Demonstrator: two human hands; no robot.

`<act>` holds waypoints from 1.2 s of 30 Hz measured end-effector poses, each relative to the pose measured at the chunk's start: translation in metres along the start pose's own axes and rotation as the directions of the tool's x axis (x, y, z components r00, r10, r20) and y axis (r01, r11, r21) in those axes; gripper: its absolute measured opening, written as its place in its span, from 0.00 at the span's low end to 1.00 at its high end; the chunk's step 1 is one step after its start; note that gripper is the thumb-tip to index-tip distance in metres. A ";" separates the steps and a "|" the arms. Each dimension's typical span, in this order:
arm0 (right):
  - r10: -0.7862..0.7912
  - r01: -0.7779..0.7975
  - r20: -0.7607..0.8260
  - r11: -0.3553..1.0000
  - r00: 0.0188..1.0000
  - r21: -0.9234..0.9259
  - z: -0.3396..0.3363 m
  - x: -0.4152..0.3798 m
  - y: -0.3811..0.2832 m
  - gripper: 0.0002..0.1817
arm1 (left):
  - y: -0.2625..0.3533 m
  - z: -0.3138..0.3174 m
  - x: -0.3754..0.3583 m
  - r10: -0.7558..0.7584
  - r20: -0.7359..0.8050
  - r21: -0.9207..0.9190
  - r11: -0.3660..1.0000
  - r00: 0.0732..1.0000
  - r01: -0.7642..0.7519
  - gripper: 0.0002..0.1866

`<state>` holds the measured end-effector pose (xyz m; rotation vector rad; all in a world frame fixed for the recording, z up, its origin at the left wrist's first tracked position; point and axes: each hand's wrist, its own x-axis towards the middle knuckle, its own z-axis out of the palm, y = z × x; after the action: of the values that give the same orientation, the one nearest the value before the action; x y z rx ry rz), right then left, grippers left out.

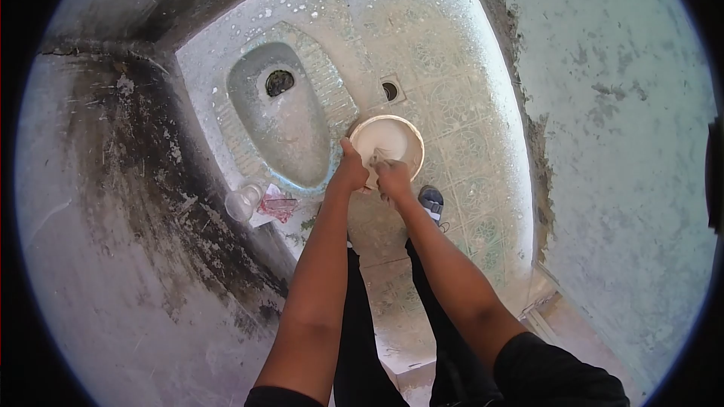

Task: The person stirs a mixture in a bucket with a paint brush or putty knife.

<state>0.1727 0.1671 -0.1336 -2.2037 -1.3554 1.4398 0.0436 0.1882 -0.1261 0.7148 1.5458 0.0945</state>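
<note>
Worn patterned floor tiles (464, 132), bounded by stained walls (611, 143), surround a squat toilet (290, 136) at left and a small floor drain (390, 91) at far centre. Near the toilet's right edge, a round pale bucket (420, 160) with whitish contents (386, 136) sits ahead of the person's dark shoe (431, 200). Left hand (351, 169): clamped on the bucket's near-left rim; right hand (394, 178): fingers curled over the near rim, though whether they enclose anything cannot be told.
</note>
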 end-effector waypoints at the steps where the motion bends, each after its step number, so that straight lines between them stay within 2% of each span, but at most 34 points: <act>1: 0.095 -0.099 0.049 0.991 0.994 0.092 -0.011 0.000 -0.012 0.13 | -0.003 0.000 0.003 -0.005 0.027 -0.053 0.999 1.000 0.006 0.50; 2: 0.187 -0.204 0.107 0.962 0.977 0.179 -0.021 0.000 -0.024 0.14 | -0.006 0.001 0.005 -0.009 0.055 -0.103 0.995 0.998 0.015 0.50; 3: 0.187 -0.205 0.111 0.962 0.976 0.180 -0.033 -0.001 -0.036 0.14 | -0.005 0.000 0.002 -0.013 0.053 -0.103 0.995 0.999 0.018 0.50; 4: -0.056 0.056 0.001 0.997 0.998 -0.045 -0.046 -0.001 -0.047 0.13 | 0.000 -0.002 -0.002 0.001 0.049 -0.115 0.993 0.999 0.005 0.50; 5: -0.314 0.288 -0.048 0.913 0.948 -0.289 -0.052 0.001 -0.053 0.12 | 0.002 -0.002 -0.005 0.013 0.047 -0.130 0.992 0.999 -0.007 0.49; 6: -0.311 0.285 -0.046 0.913 0.949 -0.291 -0.051 0.007 -0.054 0.12 | -0.001 -0.002 -0.005 0.011 0.050 -0.132 0.991 0.999 -0.004 0.49; 8: -0.227 0.203 0.022 0.820 0.974 -0.535 -0.050 0.017 -0.058 0.13 | 0.000 -0.003 -0.003 0.022 0.044 -0.134 0.991 0.999 -0.015 0.49; 9: -0.231 0.204 0.019 0.816 0.973 -0.541 -0.043 0.021 -0.051 0.13 | -0.001 -0.001 -0.001 0.028 0.045 -0.140 0.990 0.999 -0.022 0.49; 12: -0.225 0.336 0.254 0.719 0.941 -0.608 -0.015 0.019 -0.036 0.16 | -0.009 0.002 0.008 0.013 -0.005 -0.046 0.999 1.000 -0.013 0.48; 13: -0.225 0.337 0.255 0.722 0.940 -0.605 -0.018 0.009 -0.039 0.16 | -0.011 0.003 0.009 0.012 0.027 -0.099 0.995 1.000 -0.009 0.50; 15: -0.260 0.431 0.369 0.737 0.892 -0.520 -0.031 -0.007 -0.041 0.14 | -0.022 0.006 0.022 0.018 0.060 -0.145 0.989 0.998 -0.009 0.53; 16: -0.262 0.429 0.365 0.738 0.893 -0.521 -0.037 -0.011 -0.036 0.14 | -0.039 0.013 0.041 0.033 0.035 -0.070 0.997 0.999 -0.031 0.53; 18: -0.190 0.490 0.498 0.646 0.846 -0.585 -0.049 -0.016 -0.028 0.13 | -0.048 0.016 0.051 0.048 0.010 0.005 0.999 0.999 -0.048 0.53; 19: -0.191 0.490 0.499 0.648 0.845 -0.583 -0.053 -0.016 -0.028 0.13 | -0.048 0.016 0.052 0.041 0.008 0.015 0.999 0.999 -0.041 0.53; 21: -0.296 0.560 0.492 0.596 0.819 -0.575 -0.060 -0.017 -0.032 0.11 | -0.040 0.013 0.044 0.028 0.003 0.030 0.999 1.000 -0.028 0.53; 25: -0.386 0.592 0.450 0.549 0.805 -0.590 -0.060 0.000 -0.060 0.11 | 0.001 -0.001 -0.003 -0.019 0.081 -0.096 0.995 0.997 0.027 0.52; 27: -0.460 0.573 0.372 0.455 0.807 -0.682 -0.051 0.019 -0.058 0.10 | 0.007 -0.003 -0.007 -0.013 0.095 -0.122 0.992 0.995 0.025 0.52; 29: -0.448 0.525 0.316 0.489 0.836 -0.696 -0.045 0.029 -0.049 0.08 | 0.004 0.000 -0.004 -0.016 0.061 -0.129 0.991 0.998 0.023 0.51; 31: -0.389 0.445 0.241 0.616 0.889 -0.650 -0.041 0.023 -0.040 0.06 | 0.002 0.000 -0.005 -0.015 0.064 -0.121 0.992 0.998 0.022 0.51; 32: -0.390 0.445 0.240 0.612 0.889 -0.654 -0.040 0.021 -0.037 0.06 | 0.004 -0.001 -0.004 -0.007 0.062 -0.121 0.993 0.998 0.015 0.50; 34: -0.079 0.154 0.163 0.836 0.983 -0.527 -0.033 0.008 -0.034 0.08 | -0.003 0.002 0.004 -0.005 0.061 -0.114 0.993 0.998 0.012 0.50; 35: -0.079 0.154 0.162 0.833 0.984 -0.532 -0.022 0.006 -0.021 0.08 | -0.008 0.004 0.008 -0.009 0.057 -0.106 0.994 0.998 0.015 0.50; 36: -0.182 0.178 0.032 0.887 0.983 -0.425 -0.002 0.011 0.008 0.07 | -0.006 0.003 0.005 -0.007 0.060 -0.111 0.994 0.998 0.014 0.50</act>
<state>0.1796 0.1714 -0.1440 -2.2375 -1.9726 1.1484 0.0444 0.1853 -0.1337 0.6158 1.4756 0.1493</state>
